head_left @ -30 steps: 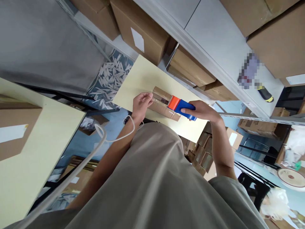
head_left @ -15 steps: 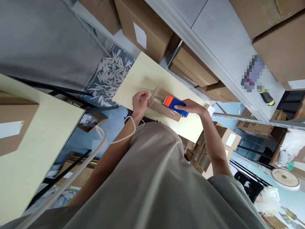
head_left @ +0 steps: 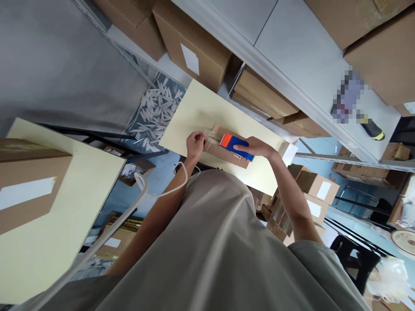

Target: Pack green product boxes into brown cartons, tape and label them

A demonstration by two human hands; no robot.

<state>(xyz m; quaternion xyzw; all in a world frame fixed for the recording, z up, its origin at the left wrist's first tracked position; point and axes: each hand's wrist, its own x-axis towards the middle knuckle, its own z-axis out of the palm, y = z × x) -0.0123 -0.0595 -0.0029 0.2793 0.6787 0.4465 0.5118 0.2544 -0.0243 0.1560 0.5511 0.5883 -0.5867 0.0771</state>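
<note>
A small brown cardboard box (head_left: 223,152) lies on the pale yellow tabletop (head_left: 184,108) in front of me. My right hand (head_left: 256,147) is wrapped round a blue and orange tape dispenser (head_left: 231,141), whose orange end sits over the top of the box. At the box's left end my left hand (head_left: 196,144) is closed, fingertips pinched together. Clear tape (head_left: 211,137) shows faintly between those fingertips and the box; its exact edge is hard to make out. A white cable (head_left: 181,166) loops over my left forearm.
Large cartons (head_left: 191,47) stand on the shelf behind the table. A yellow-black handled tool (head_left: 372,129) lies on the upper grey shelf (head_left: 292,52). White strips (head_left: 158,108) fill a bin at the far left. Another table (head_left: 81,172) carries a carton. Boxes (head_left: 319,188) are stacked right.
My right hand has brought the tape dispenser leftward along the box, closer to my left hand. My left hand stays pinched at the box's left end. The whole view has shifted slightly.
</note>
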